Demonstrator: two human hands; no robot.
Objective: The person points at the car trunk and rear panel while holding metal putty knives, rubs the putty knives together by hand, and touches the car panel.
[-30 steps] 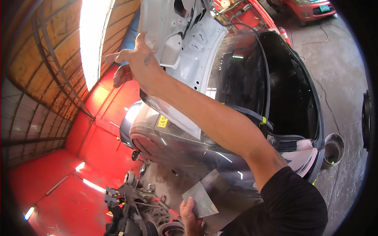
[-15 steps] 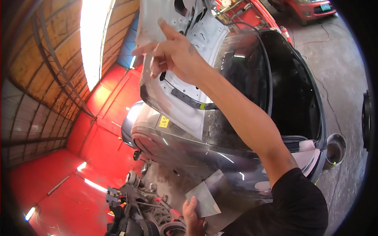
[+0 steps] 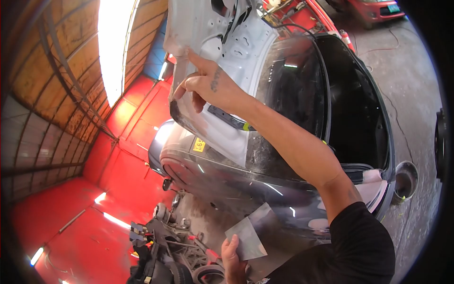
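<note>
- In the head view, the right hand (image 3: 205,85) was up high, with its thumb stuck out and its fingers bent in a loose way.
- It gripped nothing that showed. It was by the left edge of a big pale panel (image 3: 234,149), just above that panel's dark lower left corner. I could not tell if a finger touched it.
- The left hand (image 3: 231,259) was low down, gripping a thin grey sheet (image 3: 247,240). The thumb lay on top, at the sheet's lower left edge.
- The sheet was off the floor (image 3: 402,113), in front of the dark car's (image 3: 208,175) long side.
- The panel stood tipped up, and a yellow plate (image 3: 199,145) was close to its lower edge.
- Old car parts (image 3: 170,241) lay in a heap left of the sheet.
- A round pail (image 3: 406,182) stood on the floor by the car's right end.
- A red car (image 3: 373,16) was far back.
</note>
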